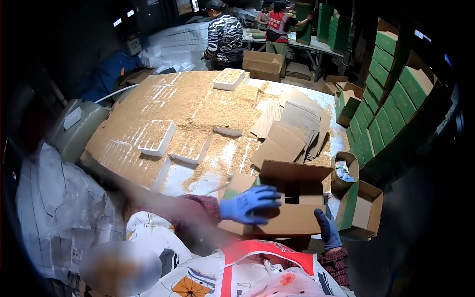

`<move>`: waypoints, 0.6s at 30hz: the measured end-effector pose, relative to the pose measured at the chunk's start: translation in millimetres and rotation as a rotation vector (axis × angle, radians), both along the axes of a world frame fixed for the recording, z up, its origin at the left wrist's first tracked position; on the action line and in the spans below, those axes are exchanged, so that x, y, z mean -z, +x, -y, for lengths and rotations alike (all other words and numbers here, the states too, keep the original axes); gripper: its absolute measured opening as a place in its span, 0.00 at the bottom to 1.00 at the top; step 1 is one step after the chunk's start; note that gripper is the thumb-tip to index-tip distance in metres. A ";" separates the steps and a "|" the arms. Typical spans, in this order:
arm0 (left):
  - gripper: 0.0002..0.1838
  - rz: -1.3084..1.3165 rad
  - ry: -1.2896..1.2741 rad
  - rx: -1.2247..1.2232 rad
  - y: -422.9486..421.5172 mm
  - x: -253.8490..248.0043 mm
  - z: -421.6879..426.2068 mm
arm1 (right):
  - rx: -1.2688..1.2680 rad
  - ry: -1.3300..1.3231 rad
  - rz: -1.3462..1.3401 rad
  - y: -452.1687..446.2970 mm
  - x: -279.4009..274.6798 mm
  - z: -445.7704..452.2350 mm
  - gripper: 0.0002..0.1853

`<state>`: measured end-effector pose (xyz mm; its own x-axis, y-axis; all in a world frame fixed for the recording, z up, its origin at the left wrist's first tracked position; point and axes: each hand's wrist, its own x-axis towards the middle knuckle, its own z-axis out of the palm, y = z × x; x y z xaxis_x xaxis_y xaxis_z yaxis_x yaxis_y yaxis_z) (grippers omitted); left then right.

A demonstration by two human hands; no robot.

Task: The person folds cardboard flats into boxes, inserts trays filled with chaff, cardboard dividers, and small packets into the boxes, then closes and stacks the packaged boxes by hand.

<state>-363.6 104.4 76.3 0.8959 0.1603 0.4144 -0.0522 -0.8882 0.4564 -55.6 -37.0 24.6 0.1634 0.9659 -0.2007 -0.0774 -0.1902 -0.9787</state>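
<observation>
An open cardboard box point(297, 220) stands at the near edge of the table, its flaps raised. My left hand point(251, 204), in a blue glove, lies over the left side of this box with its fingers spread. At the box's right side is my right hand point(327, 228), also gloved, its fingers pointing up against the cardboard; whether they grip the edge cannot be made out. Flat cardboard sheets point(281, 143) are piled just beyond the box. White trays point(159, 138) filled with tan, grain-like material sit further left on the table.
Green boxes point(388, 116) are stacked high on the right. An open green box point(362, 210) and a small carton of packets point(345, 169) flank the table's right edge. Plastic-wrapped bundles point(69, 218) lie at the left. Other people point(225, 39) stand beyond the table.
</observation>
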 end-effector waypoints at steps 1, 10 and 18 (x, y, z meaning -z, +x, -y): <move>0.35 -0.082 0.076 0.095 -20.1 12.1 0.2 | -0.048 0.007 0.044 6.4 8.5 -0.9 0.34; 0.24 0.489 -1.733 -0.282 -31.1 79.5 -66.9 | -0.149 0.341 0.278 -19.7 -85.6 -46.3 0.32; 0.27 0.246 -1.138 -0.852 -69.3 97.2 21.8 | -0.190 0.030 0.388 -19.5 41.7 -75.8 0.27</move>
